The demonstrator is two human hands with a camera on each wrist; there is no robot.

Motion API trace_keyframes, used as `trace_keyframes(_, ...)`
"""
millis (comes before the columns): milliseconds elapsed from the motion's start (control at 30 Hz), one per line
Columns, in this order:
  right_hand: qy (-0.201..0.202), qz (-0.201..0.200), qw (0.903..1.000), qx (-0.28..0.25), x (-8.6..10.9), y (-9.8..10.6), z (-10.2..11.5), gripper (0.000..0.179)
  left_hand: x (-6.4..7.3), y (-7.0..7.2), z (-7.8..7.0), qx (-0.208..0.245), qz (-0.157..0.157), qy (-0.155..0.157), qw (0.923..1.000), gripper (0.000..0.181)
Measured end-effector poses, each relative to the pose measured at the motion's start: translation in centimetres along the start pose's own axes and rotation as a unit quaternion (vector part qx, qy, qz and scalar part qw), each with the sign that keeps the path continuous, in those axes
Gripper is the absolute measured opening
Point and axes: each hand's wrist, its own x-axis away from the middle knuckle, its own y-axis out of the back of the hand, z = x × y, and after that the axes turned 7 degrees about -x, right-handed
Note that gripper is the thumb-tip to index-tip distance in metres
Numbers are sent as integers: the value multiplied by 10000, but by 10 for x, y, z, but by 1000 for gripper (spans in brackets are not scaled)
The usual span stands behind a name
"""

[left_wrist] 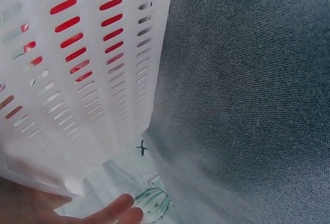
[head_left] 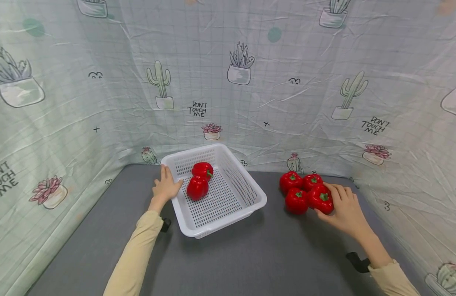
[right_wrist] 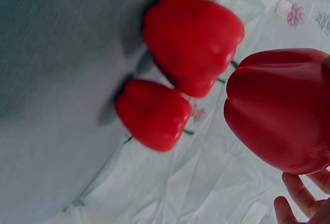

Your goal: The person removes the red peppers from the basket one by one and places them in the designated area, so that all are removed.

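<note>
My right hand (head_left: 344, 209) grips a red bell pepper (head_left: 320, 198) from its right side, thumb at the near side and fingers over the far side. In the right wrist view this bell pepper (right_wrist: 278, 110) hangs close before the camera, fingertips at its lower edge. Three more bell peppers (head_left: 296, 201) cluster just left of it, stems up. A white plastic basket (head_left: 257, 203) with slotted walls stands left of centre. My left hand (head_left: 165, 187) rests on its left rim, fingers extended and thumb reaching over the inner edge. Two red bell peppers (head_left: 197, 188) lie inside, near that left wall.
The grey tabletop (head_left: 228, 263) lies beneath everything, with a stretch of it between basket and pepper cluster. A pale cactus-printed cloth (head_left: 228, 98) rises behind and along both sides, close to the basket's far end. Black straps (head_left: 358, 262) show at the wrists.
</note>
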Motion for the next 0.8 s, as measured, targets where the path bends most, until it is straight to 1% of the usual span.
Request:
trace_keyframes(133, 27, -23, 10000, -63, 3, 6, -11, 73, 1, 1, 0, -14, 15, -32, 10000, 80)
trace_keyframes(300, -46, 25, 10000, 79, 6, 12, -21, 76, 2, 1, 0, 5, 13, -24, 10000, 80)
trace_keyframes(500, -194, 249, 9992, 260, 7, 15, -28, 80, 1, 0, 0, 10, -24, 19, 10000, 80)
trace_keyframes(800, -264, 577, 9976, 269, 12, 11, -44, 75, 0, 0, 0, 17, -43, 5, 10000, 80)
